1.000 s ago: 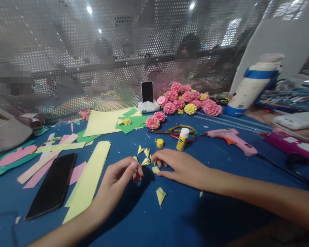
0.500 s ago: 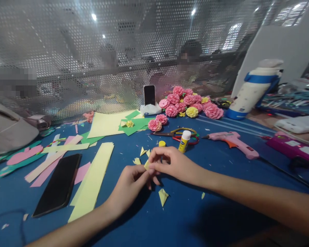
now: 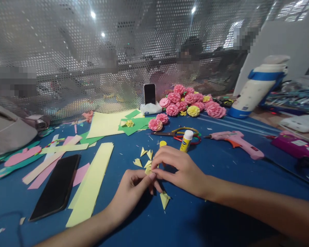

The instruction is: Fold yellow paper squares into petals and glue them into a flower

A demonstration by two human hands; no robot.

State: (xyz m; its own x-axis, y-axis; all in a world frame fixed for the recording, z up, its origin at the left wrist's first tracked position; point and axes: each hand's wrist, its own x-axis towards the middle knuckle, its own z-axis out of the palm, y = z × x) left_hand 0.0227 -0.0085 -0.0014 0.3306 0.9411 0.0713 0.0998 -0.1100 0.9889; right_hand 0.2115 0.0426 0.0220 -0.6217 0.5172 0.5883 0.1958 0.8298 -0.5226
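Note:
Both hands meet over the blue table, pinching one small folded yellow paper piece (image 3: 147,170) between thumbs and fingers. My left hand (image 3: 135,185) comes from the lower left, closed on the piece. My right hand (image 3: 173,166) grips it from the right, its fingers hiding part of it. Just beyond the fingertips lie several more folded yellow pieces, among them a pointed one (image 3: 137,162). Nearer me, below the hands, rests a kite-shaped folded piece (image 3: 165,200). Behind my right hand an uncapped glue stick (image 3: 186,141) stands upright, with its yellow cap (image 3: 162,143) beside it.
Scissors (image 3: 180,134), a pink glue gun (image 3: 237,141) and a white-blue bottle (image 3: 259,87) are to the right. Pink paper flowers (image 3: 190,99) are heaped at the back. Yellow strips (image 3: 92,185) and a black phone (image 3: 56,187) lie left. A perforated metal screen (image 3: 105,61) stands behind.
My right hand has shifted slightly right and down, uncovering more folded yellow pieces beyond the fingers. Both hands still pinch the same piece. The whole view has moved a little.

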